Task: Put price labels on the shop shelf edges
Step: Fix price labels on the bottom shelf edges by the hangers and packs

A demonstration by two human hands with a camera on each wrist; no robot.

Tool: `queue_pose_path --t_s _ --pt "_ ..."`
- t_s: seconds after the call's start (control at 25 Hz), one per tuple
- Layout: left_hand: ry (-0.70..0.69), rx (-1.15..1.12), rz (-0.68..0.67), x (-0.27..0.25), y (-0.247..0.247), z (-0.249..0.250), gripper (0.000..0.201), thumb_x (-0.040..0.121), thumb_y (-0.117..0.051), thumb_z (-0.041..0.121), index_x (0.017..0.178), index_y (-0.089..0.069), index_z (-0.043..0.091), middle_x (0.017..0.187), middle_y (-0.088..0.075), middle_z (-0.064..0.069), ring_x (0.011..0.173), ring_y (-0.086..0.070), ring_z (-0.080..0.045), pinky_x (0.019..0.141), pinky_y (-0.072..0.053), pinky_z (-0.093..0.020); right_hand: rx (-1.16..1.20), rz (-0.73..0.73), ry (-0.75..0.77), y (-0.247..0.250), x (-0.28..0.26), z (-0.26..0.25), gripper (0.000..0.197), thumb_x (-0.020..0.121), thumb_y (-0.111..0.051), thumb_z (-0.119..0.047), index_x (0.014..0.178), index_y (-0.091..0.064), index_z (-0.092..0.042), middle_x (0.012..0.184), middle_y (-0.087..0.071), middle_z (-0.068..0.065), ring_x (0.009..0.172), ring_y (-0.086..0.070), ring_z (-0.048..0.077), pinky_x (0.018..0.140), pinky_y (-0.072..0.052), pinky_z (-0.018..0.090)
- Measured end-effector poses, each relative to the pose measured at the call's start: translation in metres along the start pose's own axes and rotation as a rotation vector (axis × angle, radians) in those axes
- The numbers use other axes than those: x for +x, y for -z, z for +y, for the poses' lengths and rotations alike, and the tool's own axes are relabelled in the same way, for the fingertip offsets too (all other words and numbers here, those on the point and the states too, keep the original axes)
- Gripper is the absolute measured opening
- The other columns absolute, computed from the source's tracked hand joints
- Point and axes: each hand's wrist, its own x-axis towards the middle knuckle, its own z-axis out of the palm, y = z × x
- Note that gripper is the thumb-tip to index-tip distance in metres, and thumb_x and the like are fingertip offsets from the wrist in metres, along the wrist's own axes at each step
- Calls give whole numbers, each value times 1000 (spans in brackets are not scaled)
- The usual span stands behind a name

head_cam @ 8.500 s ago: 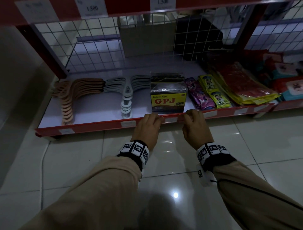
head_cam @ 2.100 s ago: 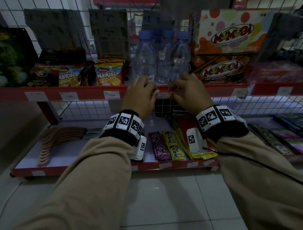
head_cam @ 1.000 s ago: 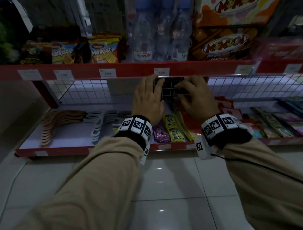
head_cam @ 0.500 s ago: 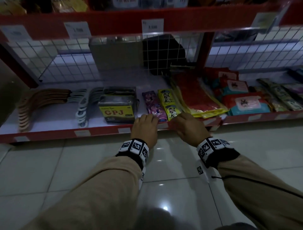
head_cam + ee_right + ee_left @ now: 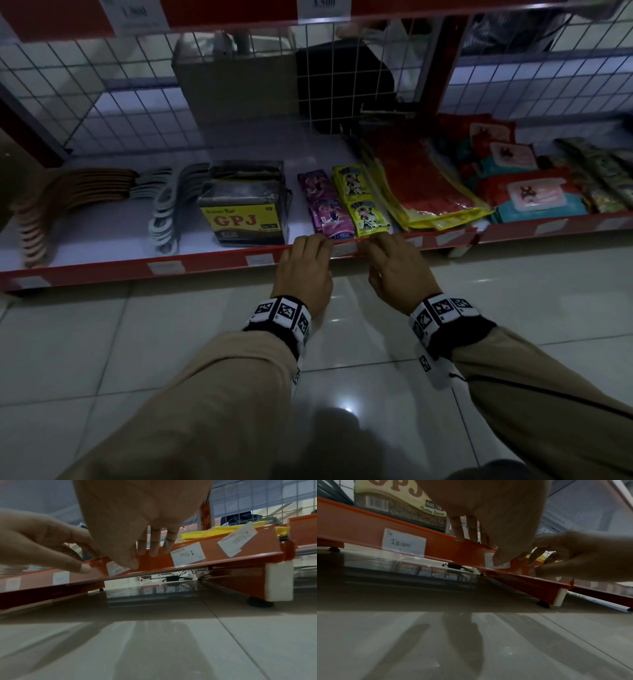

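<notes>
Both hands are at the red front edge of the bottom shelf, in front of the purple and yellow sachets. A small white price label sits on the edge between them. My left hand hooks its fingers over the top of the edge, and its thumb presses the label against the front. My right hand does the same from the right. Its thumb lies on the label and its fingers rest on the top of the edge. Most of the label is hidden under the thumbs.
Other labels sit along the edge: "10.000", "1.500" and a tilted one. The shelf holds a GPJ box, sachets, hangers and red packs. An upper shelf edge is overhead, with tiled floor below.
A second ago both hands were up near the upper shelf's edge. They have come down to the bottom shelf's edge and now hold a label there. Little has moved in the last half second.
</notes>
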Motion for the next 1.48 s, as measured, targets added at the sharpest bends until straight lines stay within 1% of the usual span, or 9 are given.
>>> queue_pose_path --t_s 0.12,0.32,0.44,0.56,0.76,1.0,1.2,1.4,1.48 --pt "-16 -51 10 -4 -5 -3 56 83 -53 17 138 -43 14 138 -42 -6 125 -38 -25 97 -33 -35 26 18 -74 4 12 -6 34 75 -64 -16 107 -60 -6 110 -54 18 96 -50 37 77 -44 45" --pt "-21 -30 -33 -14 -9 -5 61 85 -51 19 143 -35 14 146 -33 -6 132 -31 -26 106 -28 -35 -24 -62 -116 3 18 -7 33 82 -59 -27 110 -55 -9 113 -51 13 104 -43 34 85 -38 46" --pt "-1 -48 -27 -11 -9 -5 57 84 -51 18 139 -39 15 138 -39 -6 126 -35 -26 102 -31 -34 35 -1 -83 -1 15 -7 31 80 -62 -21 106 -56 -6 106 -54 16 98 -46 36 81 -41 47" --pt "24 -35 -22 -9 -9 -3 54 83 -50 19 136 -41 16 132 -43 -6 118 -39 -26 97 -32 -34 77 69 27 -4 15 -8 36 74 -64 -10 109 -58 -3 103 -56 17 94 -50 36 79 -45 43" --pt "37 5 -27 -6 -11 -1 52 84 -50 22 135 -42 19 125 -44 -5 111 -40 -26 90 -31 -35 47 53 99 -11 15 -11 40 73 -66 -8 111 -62 -2 104 -62 17 92 -55 35 79 -47 40" --pt "8 -32 -13 -6 -12 -5 51 81 -55 21 132 -47 22 121 -46 -4 109 -41 -26 89 -32 -35 21 71 106 -10 19 -14 35 73 -64 -9 107 -65 -3 101 -63 16 89 -55 34 77 -47 40" --pt "29 -25 -30 -5 -10 -3 52 82 -54 22 132 -45 18 124 -44 -6 111 -40 -26 90 -31 -35 -25 30 43 -9 21 -20 25 69 -67 -12 91 -61 -2 95 -60 18 86 -53 34 72 -42 39" --pt "26 -39 -48 -3 -8 -4 44 84 -52 20 127 -47 19 122 -44 -4 111 -39 -25 91 -30 -34 -59 -70 -13 -12 26 -20 28 84 -57 -27 105 -61 -8 109 -55 14 101 -48 32 79 -37 40" --pt "42 -55 -51 -2 -8 -4 45 85 -51 21 129 -45 19 123 -44 -4 111 -39 -24 91 -30 -33 86 -19 -50 -8 30 -18 24 85 -60 -23 103 -63 -8 109 -54 15 101 -50 33 81 -41 41"
